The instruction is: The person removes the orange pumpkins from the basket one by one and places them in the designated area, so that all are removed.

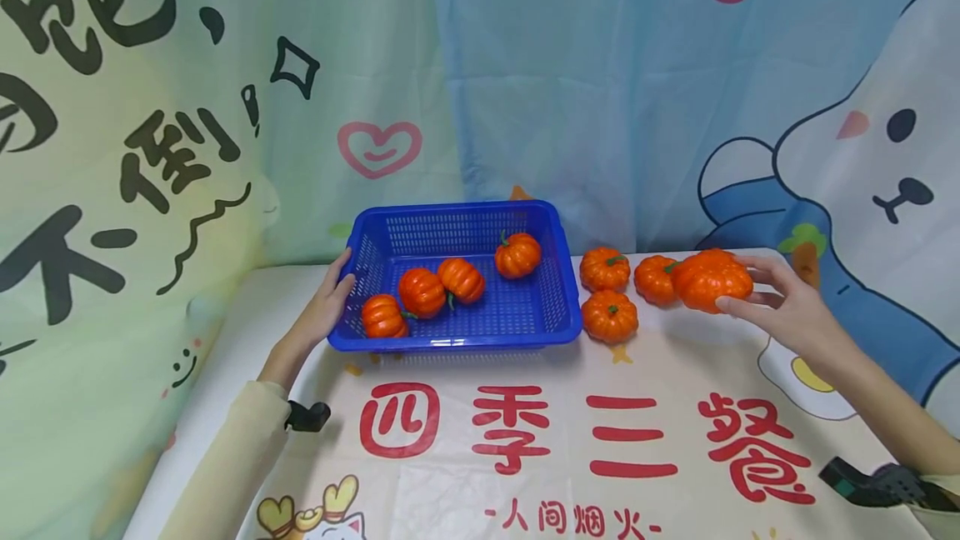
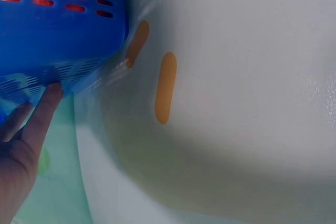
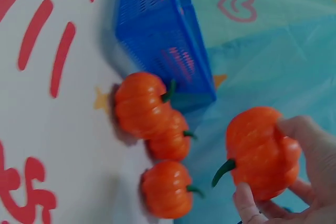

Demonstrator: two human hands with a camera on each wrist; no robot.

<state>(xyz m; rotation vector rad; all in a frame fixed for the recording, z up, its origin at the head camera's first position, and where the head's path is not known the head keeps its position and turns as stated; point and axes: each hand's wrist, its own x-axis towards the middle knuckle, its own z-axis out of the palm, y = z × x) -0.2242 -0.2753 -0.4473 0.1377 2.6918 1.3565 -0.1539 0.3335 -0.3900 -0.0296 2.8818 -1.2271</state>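
My right hand holds an orange toy pumpkin above the table, thumb and fingers curled round it; its green stem shows in the right wrist view. Beneath and left of it, three more pumpkins sit beside a blue plastic basket. Inside the basket lie several pumpkins, mostly toward its left side. At the basket's left wall is my left hand, its fingers extended and touching the outside of the wall.
A printed cloth with red characters covers the white table. Behind the table hangs a blue-green curtain with cartoon drawings. Dark wrist devices are strapped to both forearms.
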